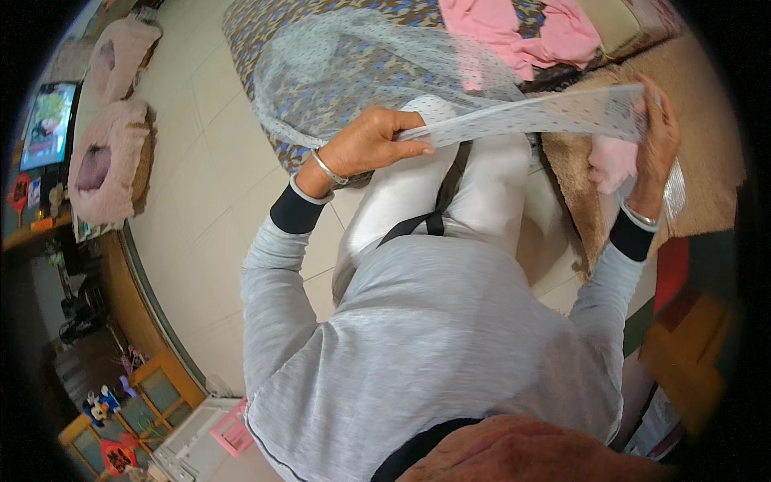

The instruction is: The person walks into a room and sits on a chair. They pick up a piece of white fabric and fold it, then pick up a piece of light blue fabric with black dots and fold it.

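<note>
A sheer white dotted mesh fabric [385, 66] spreads over the camouflage-patterned cover [241, 36] before me and across my knees. One edge of it is drawn out in a taut band between my two hands. My left hand [373, 141] pinches that edge between thumb and fingers above my lap. Farther right, my right hand [659, 129] holds the band's other end, with its fingers partly hidden behind the mesh. Near my right wrist, a piece of pink cloth [613, 161] lies on the brown plush cover [699, 175].
Pink clothing [500, 30] lies at the far side of the camouflage cover, beside a beige cushion-like item [611, 27]. To the left are two fluffy pink seat covers [111, 165] and a lit screen [48, 126]. Pale floor tiles [205, 120] run between.
</note>
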Motion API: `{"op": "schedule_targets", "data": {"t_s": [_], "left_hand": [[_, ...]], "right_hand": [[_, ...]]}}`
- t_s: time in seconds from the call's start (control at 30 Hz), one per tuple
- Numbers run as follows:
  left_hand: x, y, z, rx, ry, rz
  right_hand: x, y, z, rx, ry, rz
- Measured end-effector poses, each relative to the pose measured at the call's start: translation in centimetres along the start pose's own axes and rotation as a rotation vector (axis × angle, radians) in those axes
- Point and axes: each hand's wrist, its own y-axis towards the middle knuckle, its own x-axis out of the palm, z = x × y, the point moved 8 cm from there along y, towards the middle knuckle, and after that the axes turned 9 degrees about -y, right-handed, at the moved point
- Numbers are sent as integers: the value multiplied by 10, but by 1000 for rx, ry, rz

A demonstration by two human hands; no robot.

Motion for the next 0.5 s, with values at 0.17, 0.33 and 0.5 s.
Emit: {"op": "schedule_targets", "data": {"t_s": [0.17,0.33,0.5], "left_hand": [[-27,-43,-27,-85,266,138],[-48,-72,-51,-193,158,219],[-58,-78,-30,-200,66,250]], "right_hand": [[-56,4,23,9,-100,99],[-113,7,40,-67,-379,157],[-153,-7,60,-105,6,419]]}}
